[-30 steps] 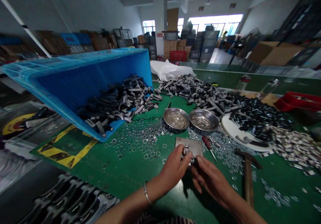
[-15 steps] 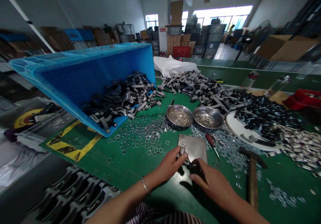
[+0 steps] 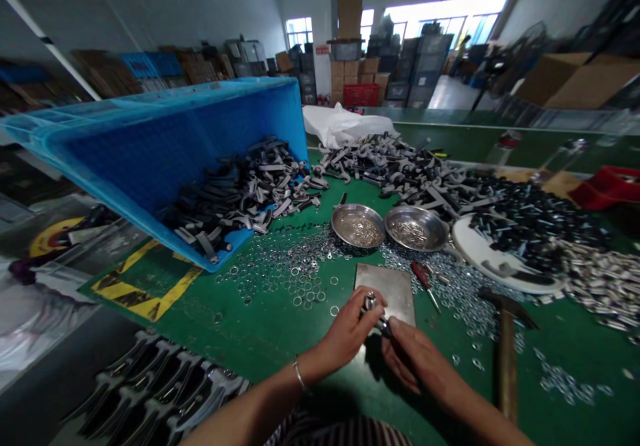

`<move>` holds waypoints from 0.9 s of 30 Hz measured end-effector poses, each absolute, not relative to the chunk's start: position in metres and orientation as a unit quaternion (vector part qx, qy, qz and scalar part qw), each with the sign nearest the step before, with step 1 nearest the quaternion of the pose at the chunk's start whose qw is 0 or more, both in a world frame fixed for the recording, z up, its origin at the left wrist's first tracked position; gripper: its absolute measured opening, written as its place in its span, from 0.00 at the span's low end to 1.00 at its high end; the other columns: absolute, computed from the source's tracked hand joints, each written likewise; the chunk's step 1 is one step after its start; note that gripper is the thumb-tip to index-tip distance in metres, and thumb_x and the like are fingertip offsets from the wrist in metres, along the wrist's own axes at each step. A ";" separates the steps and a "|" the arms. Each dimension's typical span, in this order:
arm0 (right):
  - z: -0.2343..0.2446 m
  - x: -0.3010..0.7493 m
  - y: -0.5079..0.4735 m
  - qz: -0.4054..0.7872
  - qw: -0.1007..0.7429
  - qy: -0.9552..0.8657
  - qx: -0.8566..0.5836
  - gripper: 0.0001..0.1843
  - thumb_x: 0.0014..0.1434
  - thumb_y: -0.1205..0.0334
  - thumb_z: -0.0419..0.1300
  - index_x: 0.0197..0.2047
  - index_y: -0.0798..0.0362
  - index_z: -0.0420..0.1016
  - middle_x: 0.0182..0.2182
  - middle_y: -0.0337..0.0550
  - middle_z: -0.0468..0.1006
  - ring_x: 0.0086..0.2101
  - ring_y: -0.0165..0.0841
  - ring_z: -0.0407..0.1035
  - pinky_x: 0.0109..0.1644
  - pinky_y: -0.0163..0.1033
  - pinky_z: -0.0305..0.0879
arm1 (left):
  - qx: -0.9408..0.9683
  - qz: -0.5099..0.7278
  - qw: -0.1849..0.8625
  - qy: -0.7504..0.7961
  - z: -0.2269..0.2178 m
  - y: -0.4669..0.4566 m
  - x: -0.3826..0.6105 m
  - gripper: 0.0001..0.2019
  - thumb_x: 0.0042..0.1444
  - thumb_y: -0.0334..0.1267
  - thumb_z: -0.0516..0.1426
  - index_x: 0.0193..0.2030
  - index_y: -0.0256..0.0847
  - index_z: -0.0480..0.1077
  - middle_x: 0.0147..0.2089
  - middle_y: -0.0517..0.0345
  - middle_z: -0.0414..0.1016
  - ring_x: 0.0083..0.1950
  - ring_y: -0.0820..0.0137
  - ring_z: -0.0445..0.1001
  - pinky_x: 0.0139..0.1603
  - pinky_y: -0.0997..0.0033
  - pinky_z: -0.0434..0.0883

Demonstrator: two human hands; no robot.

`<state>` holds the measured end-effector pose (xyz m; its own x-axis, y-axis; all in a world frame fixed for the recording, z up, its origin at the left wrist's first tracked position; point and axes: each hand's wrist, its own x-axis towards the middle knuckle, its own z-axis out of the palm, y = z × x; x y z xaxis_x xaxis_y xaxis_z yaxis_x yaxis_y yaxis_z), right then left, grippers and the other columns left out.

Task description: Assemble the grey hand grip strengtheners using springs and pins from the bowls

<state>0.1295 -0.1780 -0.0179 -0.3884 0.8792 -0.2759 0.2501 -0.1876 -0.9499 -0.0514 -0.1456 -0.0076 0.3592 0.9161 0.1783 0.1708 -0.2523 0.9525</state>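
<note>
My left hand and my right hand meet over the green table, both pinched on one small metal part with a dark lower end. The part stands at the near edge of a flat grey metal plate. My left wrist wears a thin bracelet. Loose silver rings lie scattered just left of the plate, and red-handled pliers lie just right of it.
A tipped blue crate spills grey metal pieces at left. Two steel bowls sit beyond the plate. A white tray with dark parts and a hammer are at right. Finished tools lie lower left.
Both hands stayed together on the small part, dipping toward me and then back up to the plate's near edge. The view shifted slightly; nothing else on the table moved.
</note>
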 end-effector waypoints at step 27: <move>-0.023 0.128 -0.184 0.611 0.348 -0.530 -0.474 0.23 0.62 0.39 0.58 0.32 0.51 0.68 0.27 0.38 0.70 0.23 0.26 0.60 0.22 0.29 0.56 | 0.687 0.426 0.388 0.443 -0.025 -0.149 -0.035 0.11 0.71 0.40 0.43 0.42 0.41 0.63 0.43 0.51 0.67 0.45 0.66 0.68 0.51 0.65 0.67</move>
<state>0.1279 -0.1836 -0.0228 -0.3091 0.9276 -0.2098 0.0774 -0.1954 -0.9777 -0.0352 -0.1490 -0.0250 0.2447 0.9391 0.2412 0.2781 -0.3062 0.9104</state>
